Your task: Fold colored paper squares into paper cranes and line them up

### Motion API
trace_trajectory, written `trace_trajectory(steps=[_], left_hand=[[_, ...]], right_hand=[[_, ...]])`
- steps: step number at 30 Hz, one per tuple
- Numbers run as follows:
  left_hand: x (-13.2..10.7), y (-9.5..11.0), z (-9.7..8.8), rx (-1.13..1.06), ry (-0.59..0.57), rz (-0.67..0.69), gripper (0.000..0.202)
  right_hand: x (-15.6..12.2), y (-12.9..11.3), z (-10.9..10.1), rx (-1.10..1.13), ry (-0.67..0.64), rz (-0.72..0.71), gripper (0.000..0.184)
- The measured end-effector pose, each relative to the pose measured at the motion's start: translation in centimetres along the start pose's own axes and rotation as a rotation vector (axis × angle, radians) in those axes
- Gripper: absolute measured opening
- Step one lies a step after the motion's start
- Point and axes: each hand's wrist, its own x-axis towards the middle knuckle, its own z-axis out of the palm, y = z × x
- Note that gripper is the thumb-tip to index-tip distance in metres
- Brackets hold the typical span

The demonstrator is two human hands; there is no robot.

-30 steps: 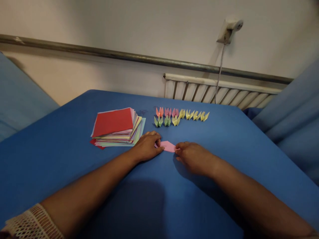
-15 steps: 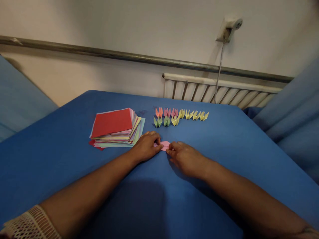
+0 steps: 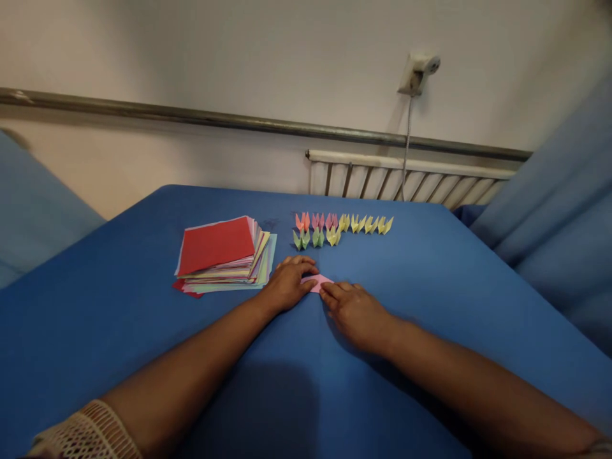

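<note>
A small piece of folded pink paper [image 3: 315, 283] lies on the blue table between my hands, partly hidden under the fingers. My left hand [image 3: 288, 283] grips its left end, thumb at the near side and fingers curled at the far side. The fingertips of my right hand [image 3: 356, 311] are together and press on its right end. Beyond the hands stand several folded paper cranes in two rows, among them an orange crane [image 3: 302, 222], a green crane [image 3: 301, 240] and a yellow crane [image 3: 385, 225].
Left of my hands rests a thick stack of coloured paper [image 3: 217, 245], a red sheet on top. The blue table [image 3: 411, 274] reaches back to a wall with a metal rail [image 3: 268, 124], a radiator [image 3: 373, 178] and a socket with a plug [image 3: 415, 73]. Blue curtains [image 3: 568, 210] hang at both sides.
The view has tilted and shifted slightly. My right fingers have flattened out more onto the pink paper, and my left fingers have stretched a little over its far edge.
</note>
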Motion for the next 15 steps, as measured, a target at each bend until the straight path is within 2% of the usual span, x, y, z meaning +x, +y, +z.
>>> trace_trajectory(steps=[4, 7, 9, 15], left_hand=[[0.10, 0.21, -0.05, -0.022, -0.009, -0.009, 0.019], [0.11, 0.17, -0.02, -0.020, -0.006, -0.021, 0.024], [0.09, 0.04, 0.02, -0.011, -0.001, -0.015, 0.028], [0.03, -0.08, -0.05, -0.039, -0.008, -0.018, 0.018]], right_hand=[[-0.04, -0.74, 0.53, 0.013, 0.056, 0.060, 0.041], [0.11, -0.92, 0.76, 0.051, 0.095, 0.082, 0.038], [0.16, -0.81, 0.89, 0.084, 0.122, 0.089, 0.036], [0.04, -0.03, 1.12, 0.195, 0.176, 0.064, 0.035]])
